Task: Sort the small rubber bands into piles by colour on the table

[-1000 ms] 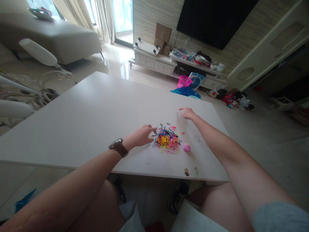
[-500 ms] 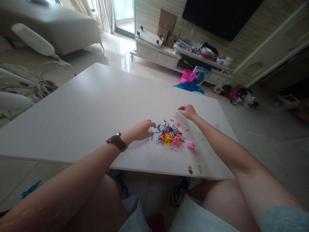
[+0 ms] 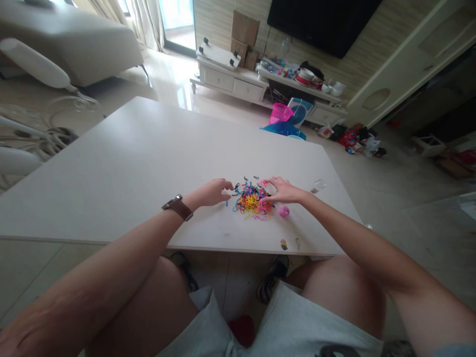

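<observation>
A loose heap of small colourful elastic bands (image 3: 250, 202), yellow, pink, blue and black, lies on the white table (image 3: 156, 148). At its left edge is my left hand (image 3: 213, 192), thumb and fingers apart, with nothing seen in it. My right hand (image 3: 284, 190) reaches over the heap's right side, fingers spread; whether the fingertips touch the bands cannot be made out. Close below the right hand sits a pink ball-like object (image 3: 283, 211). A few black bands (image 3: 256, 177) lie apart behind the heap.
Near the front edge lie a small yellow cartoon figure (image 3: 283, 244) and a small clear object (image 3: 297, 243). A clear plastic piece (image 3: 320, 184) rests by the right edge. Beyond the table stand a pink basket (image 3: 280, 113) and a low white cabinet (image 3: 230, 84). White chairs (image 3: 37, 62) are at the left.
My right hand has come down from behind the heap to its right side, and its fingers have spread. My left hand has stayed by the heap's left edge. The camera view has shifted slightly.
</observation>
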The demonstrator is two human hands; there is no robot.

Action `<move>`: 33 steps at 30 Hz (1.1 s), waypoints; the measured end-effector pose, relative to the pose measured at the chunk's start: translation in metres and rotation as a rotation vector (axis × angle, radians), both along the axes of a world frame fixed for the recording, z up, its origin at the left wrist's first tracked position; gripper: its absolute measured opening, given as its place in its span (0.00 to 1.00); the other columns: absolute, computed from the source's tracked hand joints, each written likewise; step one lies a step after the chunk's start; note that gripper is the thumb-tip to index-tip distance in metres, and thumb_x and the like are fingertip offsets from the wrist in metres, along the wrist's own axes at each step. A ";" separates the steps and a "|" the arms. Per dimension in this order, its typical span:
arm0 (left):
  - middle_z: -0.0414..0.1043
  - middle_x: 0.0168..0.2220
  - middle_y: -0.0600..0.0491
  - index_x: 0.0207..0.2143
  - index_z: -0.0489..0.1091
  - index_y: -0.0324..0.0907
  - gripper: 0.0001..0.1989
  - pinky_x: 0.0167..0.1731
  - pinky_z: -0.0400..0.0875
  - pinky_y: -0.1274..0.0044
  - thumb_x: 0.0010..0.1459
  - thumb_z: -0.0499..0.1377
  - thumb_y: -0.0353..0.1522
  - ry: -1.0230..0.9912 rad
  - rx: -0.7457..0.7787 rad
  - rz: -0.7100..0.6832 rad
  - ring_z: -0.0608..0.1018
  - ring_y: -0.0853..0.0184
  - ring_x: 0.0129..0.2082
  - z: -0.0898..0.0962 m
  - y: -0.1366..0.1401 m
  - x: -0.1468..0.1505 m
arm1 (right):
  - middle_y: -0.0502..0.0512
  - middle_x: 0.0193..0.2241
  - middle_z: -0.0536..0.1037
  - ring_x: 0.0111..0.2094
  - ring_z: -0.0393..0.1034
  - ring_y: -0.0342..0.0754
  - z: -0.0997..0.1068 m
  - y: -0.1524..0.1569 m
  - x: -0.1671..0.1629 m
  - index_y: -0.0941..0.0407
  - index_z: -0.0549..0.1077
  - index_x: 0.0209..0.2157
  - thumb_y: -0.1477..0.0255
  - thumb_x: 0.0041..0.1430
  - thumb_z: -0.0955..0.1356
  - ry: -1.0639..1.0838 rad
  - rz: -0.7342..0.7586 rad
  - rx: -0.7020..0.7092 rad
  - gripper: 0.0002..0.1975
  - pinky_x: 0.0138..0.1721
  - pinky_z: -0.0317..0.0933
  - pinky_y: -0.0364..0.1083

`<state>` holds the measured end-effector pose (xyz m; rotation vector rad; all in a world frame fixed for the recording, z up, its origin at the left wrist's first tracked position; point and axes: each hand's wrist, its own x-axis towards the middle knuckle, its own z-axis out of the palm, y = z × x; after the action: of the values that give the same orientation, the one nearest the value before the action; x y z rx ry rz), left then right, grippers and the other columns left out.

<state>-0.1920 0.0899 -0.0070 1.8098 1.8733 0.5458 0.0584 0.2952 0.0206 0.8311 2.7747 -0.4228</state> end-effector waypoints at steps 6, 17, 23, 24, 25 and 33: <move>0.77 0.49 0.44 0.51 0.76 0.40 0.20 0.50 0.73 0.70 0.59 0.58 0.37 -0.009 0.010 0.033 0.79 0.58 0.48 -0.004 0.002 -0.006 | 0.65 0.62 0.63 0.63 0.58 0.70 -0.023 -0.028 0.000 0.42 0.62 0.68 0.49 0.43 0.79 -0.014 -0.004 -0.019 0.52 0.61 0.56 0.64; 0.78 0.49 0.44 0.50 0.76 0.40 0.19 0.49 0.74 0.70 0.59 0.59 0.37 -0.026 0.016 0.073 0.80 0.59 0.48 0.003 0.001 -0.014 | 0.56 0.40 0.77 0.41 0.71 0.50 -0.011 -0.060 -0.066 0.55 0.79 0.43 0.75 0.51 0.73 0.187 0.070 -0.008 0.15 0.43 0.64 0.44; 0.80 0.47 0.45 0.49 0.77 0.41 0.18 0.47 0.75 0.71 0.58 0.59 0.37 -0.031 0.014 0.082 0.80 0.59 0.47 0.008 -0.001 -0.016 | 0.55 0.40 0.81 0.40 0.73 0.50 0.026 -0.054 -0.078 0.54 0.78 0.45 0.70 0.56 0.72 0.272 0.043 -0.017 0.13 0.40 0.64 0.44; 0.80 0.47 0.45 0.49 0.77 0.41 0.18 0.47 0.75 0.71 0.58 0.59 0.37 -0.038 0.012 0.077 0.80 0.59 0.46 0.009 -0.002 -0.016 | 0.55 0.41 0.81 0.40 0.74 0.49 0.032 -0.053 -0.078 0.54 0.77 0.46 0.69 0.57 0.72 0.265 0.036 -0.027 0.14 0.40 0.64 0.44; 0.80 0.48 0.45 0.49 0.77 0.41 0.18 0.46 0.75 0.72 0.58 0.59 0.37 -0.046 0.006 0.073 0.80 0.60 0.46 0.010 -0.004 -0.015 | 0.55 0.42 0.82 0.39 0.74 0.49 0.035 -0.052 -0.077 0.54 0.77 0.48 0.68 0.59 0.72 0.255 0.027 -0.038 0.15 0.40 0.64 0.44; 0.79 0.50 0.46 0.51 0.76 0.41 0.20 0.44 0.75 0.72 0.57 0.60 0.38 -0.049 -0.085 0.134 0.81 0.60 0.45 0.016 -0.015 -0.018 | 0.64 0.56 0.76 0.52 0.74 0.55 0.034 -0.027 -0.050 0.55 0.71 0.59 0.59 0.54 0.77 0.025 0.005 -0.096 0.33 0.53 0.66 0.49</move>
<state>-0.2097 0.0747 0.0094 1.6119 1.9634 0.5438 0.0086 0.2683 0.0548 0.8017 2.7537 -0.5634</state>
